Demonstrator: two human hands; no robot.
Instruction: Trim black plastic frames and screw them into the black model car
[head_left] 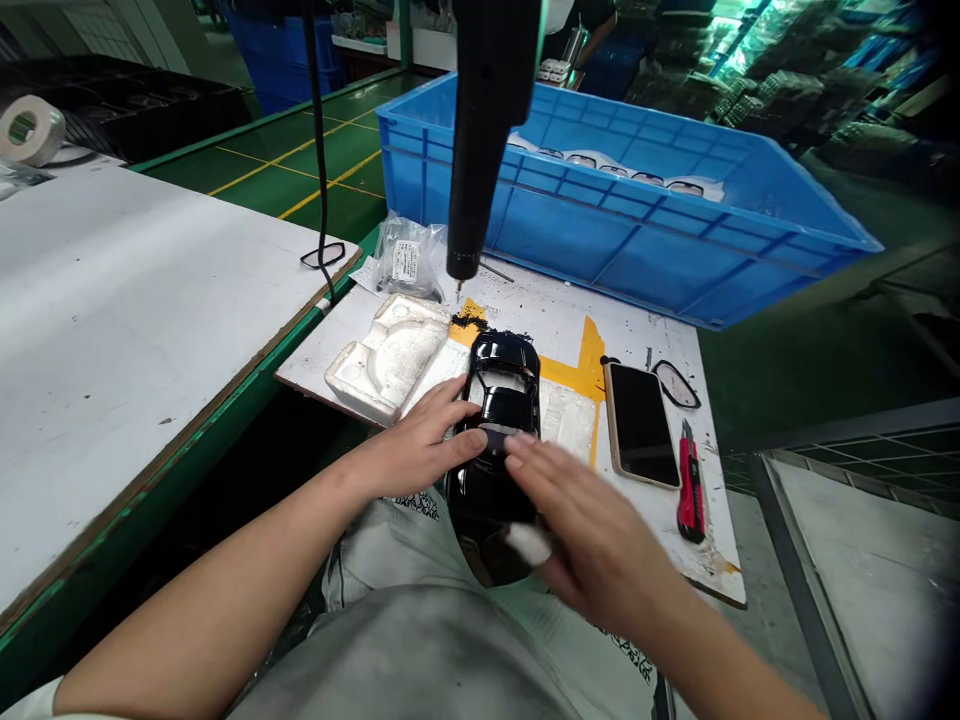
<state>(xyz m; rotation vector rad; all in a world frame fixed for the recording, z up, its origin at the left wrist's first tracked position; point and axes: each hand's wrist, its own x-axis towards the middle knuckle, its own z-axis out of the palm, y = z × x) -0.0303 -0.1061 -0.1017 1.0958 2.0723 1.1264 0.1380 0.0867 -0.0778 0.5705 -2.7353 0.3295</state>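
A glossy black toy car (510, 405) lies lengthwise in front of me, its far end on white foam (574, 420). My left hand (427, 440) is at its left side, thumb and fingers against the body. Over its near right side is my right hand (592, 515), blurred, with fingers stretched out and a white covering on the thumb. Whether the right fingertips touch the car, I cannot tell. A black electric screwdriver (480, 150) hangs upright beyond the car, its bit above a pile of small black screws (471, 322).
A white foam mould (394, 355) and a labelled plastic bag (409, 255) lie left. At right are a phone (643, 425), a red utility knife (690, 490) and a black oval ring (676, 385). A blue crate (622, 250) with white parts stands behind. Yellow tape (577, 370) marks the board.
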